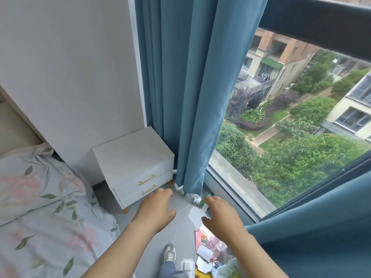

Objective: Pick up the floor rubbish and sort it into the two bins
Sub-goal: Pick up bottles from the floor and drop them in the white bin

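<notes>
Just off the fingertips of the right hand (218,215), at the foot of the curtain (190,117), a clear plastic bottle (197,199) lies on the floor (180,225). It is probably light, smooth and crushable, best taken round its middle. Both hands are spread and hold nothing, the left hand (156,209) hovering near.

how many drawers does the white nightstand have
2: upper drawer directly under the nightstand top, lower drawer just beneath it, near the floor. No others show.

No writing can be read; the green label (199,201) on the bottle (190,196) is too blurred.
</notes>
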{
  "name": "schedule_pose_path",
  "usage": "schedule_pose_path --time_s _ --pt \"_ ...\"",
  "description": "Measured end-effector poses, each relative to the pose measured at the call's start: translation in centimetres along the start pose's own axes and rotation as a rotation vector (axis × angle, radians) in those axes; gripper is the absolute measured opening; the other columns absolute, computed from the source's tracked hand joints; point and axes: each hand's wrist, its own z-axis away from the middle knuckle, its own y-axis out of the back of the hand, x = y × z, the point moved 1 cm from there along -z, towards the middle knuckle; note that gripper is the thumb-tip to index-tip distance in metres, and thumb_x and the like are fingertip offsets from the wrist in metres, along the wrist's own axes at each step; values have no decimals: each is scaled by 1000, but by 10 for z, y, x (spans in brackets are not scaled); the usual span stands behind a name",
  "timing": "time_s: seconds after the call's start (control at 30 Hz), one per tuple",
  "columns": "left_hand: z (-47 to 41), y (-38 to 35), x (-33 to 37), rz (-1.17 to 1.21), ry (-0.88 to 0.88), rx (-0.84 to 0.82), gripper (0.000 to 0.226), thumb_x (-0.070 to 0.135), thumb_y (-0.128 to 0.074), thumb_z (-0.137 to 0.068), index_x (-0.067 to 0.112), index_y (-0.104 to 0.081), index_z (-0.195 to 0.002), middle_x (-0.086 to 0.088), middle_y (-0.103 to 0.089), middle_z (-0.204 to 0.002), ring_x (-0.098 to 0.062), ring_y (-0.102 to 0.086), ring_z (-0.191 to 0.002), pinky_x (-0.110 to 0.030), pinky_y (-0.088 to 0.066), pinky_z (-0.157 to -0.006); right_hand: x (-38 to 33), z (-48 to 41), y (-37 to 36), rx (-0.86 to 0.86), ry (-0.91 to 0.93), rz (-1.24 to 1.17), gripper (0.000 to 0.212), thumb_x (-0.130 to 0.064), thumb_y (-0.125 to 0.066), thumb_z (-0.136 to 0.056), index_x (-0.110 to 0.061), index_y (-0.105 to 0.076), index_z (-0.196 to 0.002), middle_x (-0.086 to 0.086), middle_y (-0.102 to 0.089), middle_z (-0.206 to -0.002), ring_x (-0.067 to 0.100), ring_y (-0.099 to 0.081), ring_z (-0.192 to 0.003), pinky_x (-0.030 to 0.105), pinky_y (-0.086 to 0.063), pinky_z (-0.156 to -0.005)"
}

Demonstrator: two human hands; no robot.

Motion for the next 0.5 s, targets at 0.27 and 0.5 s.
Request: schedule_pose_path --time_s 0.27,0.5 --pt "-94 31 9 -92 -82 -35 37 33 -53 -87 17 -50 -120 -1 -52 -121 -21 -53 -109 -34 -46 -90 22 -80 13 48 -71 -76 42 -25 -53 -82 -26 -52 -124 -5 -57 -116 17 -54 -108 28 -46 -83" --pt "-169 45 40 -119 -174 -76 37 32 -52 -88 17 -50 -122 -1 -52 -120 -21 -53 -109 -30 -45 -89 57 -132 29 46 -184 -112 40 -24 -52 -82 -26 -52 -121 -3 -56 -118 20 -55 -108 30 -45 -81"
